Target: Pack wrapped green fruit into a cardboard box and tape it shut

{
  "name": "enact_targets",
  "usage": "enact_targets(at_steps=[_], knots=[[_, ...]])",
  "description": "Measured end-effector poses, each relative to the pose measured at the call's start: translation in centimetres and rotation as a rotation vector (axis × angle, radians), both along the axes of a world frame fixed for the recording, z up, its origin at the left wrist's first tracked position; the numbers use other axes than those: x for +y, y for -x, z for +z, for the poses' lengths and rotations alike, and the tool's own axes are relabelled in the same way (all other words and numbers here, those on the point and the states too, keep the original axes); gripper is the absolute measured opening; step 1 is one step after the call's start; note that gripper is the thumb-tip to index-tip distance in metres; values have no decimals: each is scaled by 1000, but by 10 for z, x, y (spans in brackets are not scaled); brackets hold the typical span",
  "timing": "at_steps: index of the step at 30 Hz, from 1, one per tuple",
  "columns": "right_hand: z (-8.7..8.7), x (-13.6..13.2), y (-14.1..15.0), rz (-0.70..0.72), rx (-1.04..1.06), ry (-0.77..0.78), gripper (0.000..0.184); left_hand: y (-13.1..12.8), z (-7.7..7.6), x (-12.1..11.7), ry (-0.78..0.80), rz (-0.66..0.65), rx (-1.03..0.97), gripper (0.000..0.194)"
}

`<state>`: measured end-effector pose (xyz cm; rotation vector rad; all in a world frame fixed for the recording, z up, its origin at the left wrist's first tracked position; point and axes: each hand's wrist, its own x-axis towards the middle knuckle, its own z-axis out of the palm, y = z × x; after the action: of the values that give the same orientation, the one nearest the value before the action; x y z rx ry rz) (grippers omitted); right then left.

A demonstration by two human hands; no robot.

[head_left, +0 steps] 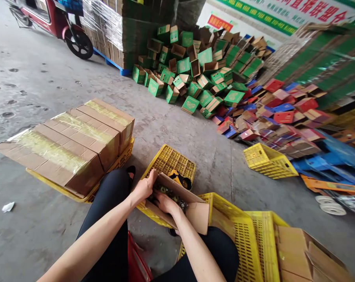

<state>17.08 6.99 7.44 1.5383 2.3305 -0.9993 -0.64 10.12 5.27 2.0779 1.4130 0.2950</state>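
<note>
the right hand is inside an open box, down among small greenish contents, its fingertips hidden, so i cannot tell whether that grip is spread or pinching one of them. the left hand is at the far left end of the same box, fingers bent by the edge; whether it pinches the cardboard or only rests there, i cannot tell. the step in hand looks like arranging the contents by touch, and i judge the next move calls for a steady box and the near flap kept out of the way. count: two hands, one open box, contents too dark and covered to number. the box sits on one yellow lattice crate, with one yellow-and-black tool, perhaps a tape dispenser, just beyond it. to the left, three taped cartons lie side by side on yellow crating. to the right are two yellow crates near the knee and one more yellow crate well apart on the floor. farther off are one red scooter and heaped green boxes, too many to count.
</note>
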Motion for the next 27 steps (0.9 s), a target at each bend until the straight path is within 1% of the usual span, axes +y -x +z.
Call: enact_targets(at_steps=[2,4,7,9,11,13,15,17,18,20,23,25,27], knots=[[1,0,1,15,19,42,50,0,-1,-1,8,5,3,92],[1,-2,-3,-15,18,45,50,0,-1,-1,25,12,0,91],[1,-12,-12,-154,-69,13,54,2,0,-2,38,15,-16,89],[-1,-19,-18,-223,-133,41,60,3,2,-2,46,21,-27,89],[-3,-25,-23,-237,-151,86,64,3,5,-3,66,36,-24,88],[-3,-28,-29,-222,-126,103,61,3,10,-5,90,47,-13,86],[0,-30,-40,-222,-80,64,53,3,15,-7,107,42,-3,85],[6,-32,-58,-270,-47,-40,49,3,18,-9,109,35,5,84],[9,-33,-69,-326,-57,-121,49,3,19,-9,106,35,8,84],[14,-37,-90,-381,-109,-160,53,2,20,-10,92,43,15,84],[14,-42,-107,-369,-141,-144,54,2,17,-10,78,60,16,84],[8,-45,-106,-330,-139,-136,58,1,12,-10,67,68,12,85],[1,-47,-98,-292,-136,-134,65,1,5,-9,44,71,7,85]])
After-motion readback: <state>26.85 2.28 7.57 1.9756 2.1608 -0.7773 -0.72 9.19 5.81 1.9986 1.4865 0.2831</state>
